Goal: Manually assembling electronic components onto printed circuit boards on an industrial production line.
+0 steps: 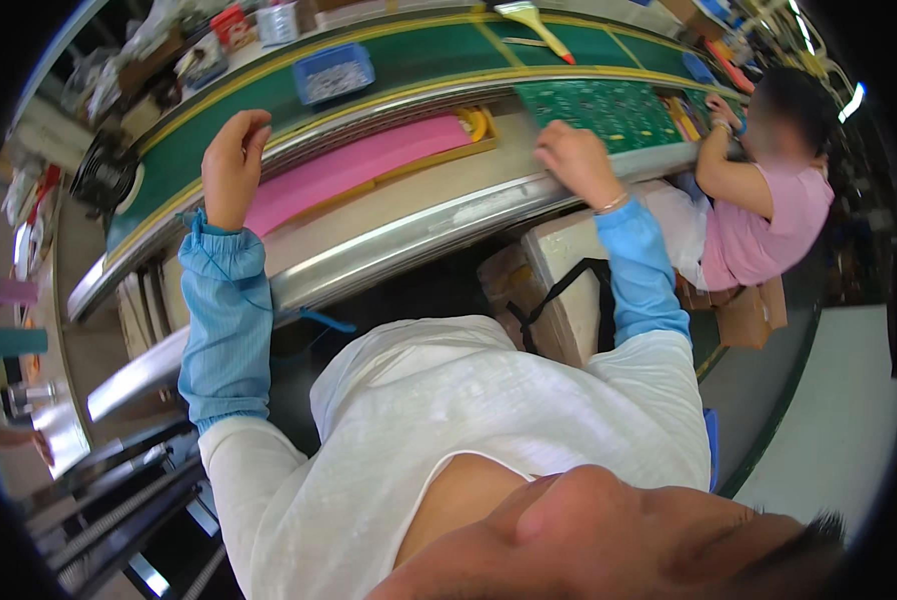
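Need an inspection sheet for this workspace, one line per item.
Surface: green belt, front metal rail.
Job's things: green circuit board near the right hand; pink sheet near the left hand.
Clutter: brush and blue bin of small parts on the belt; yellow roll by the sheet.
Hands: left loosely curled, nothing seen in it; right's contact unclear.
Cables: blue cord near the rail.
Surroundings: co-worker in pink, cardboard box, at right.

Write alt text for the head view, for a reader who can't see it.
Two hands above a bench: the left hand, loosely curled, near a pink sheet; the right hand close to a green circuit board. Beyond, a blue bin stands on a green surface. At right sits a co-worker in pink.
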Demonstrator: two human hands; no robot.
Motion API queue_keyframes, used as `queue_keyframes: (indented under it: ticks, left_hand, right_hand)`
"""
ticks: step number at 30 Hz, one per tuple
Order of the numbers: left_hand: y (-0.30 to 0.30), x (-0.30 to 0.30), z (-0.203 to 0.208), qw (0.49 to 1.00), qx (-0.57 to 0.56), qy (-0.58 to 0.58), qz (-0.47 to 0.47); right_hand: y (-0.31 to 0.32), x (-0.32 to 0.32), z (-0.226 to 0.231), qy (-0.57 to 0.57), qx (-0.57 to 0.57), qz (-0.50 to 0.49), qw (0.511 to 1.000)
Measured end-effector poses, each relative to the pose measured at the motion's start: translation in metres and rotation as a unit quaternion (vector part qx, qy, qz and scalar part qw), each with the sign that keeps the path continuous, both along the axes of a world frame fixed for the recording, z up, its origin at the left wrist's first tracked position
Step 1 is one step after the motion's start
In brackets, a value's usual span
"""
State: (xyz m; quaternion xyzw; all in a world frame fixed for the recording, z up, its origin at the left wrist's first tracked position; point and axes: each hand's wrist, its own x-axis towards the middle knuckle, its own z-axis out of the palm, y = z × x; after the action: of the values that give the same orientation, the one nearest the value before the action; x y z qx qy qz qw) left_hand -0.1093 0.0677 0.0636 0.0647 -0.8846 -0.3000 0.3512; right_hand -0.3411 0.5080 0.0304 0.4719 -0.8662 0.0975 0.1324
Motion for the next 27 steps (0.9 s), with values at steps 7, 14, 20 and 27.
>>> queue_keyframes:
  ticks: [7,14,20,27]
  left_hand:
    - [-0.024,0.181,-0.018,0.983,-0.089,0.048,0.156]
    - [0.037,0.424,-0.044,0.896,0.081,0.024,0.436]
    - [0.125,0.626,-0.08,0.675,0.188,0.275,0.658]
    - [0.292,0.787,-0.135,0.293,-0.091,0.189,0.933]
  right_hand:
    - [0.081,-0.085,-0.02,-0.002,0.064,-0.014,0.998]
    - [-0.044,-0.046,0.024,0.001,0.115,0.108,0.988]
    - [-0.215,0.037,0.045,0.013,0.031,0.36,0.932]
    - [-0.236,0.042,-0.007,-0.036,-0.076,0.4,0.913]
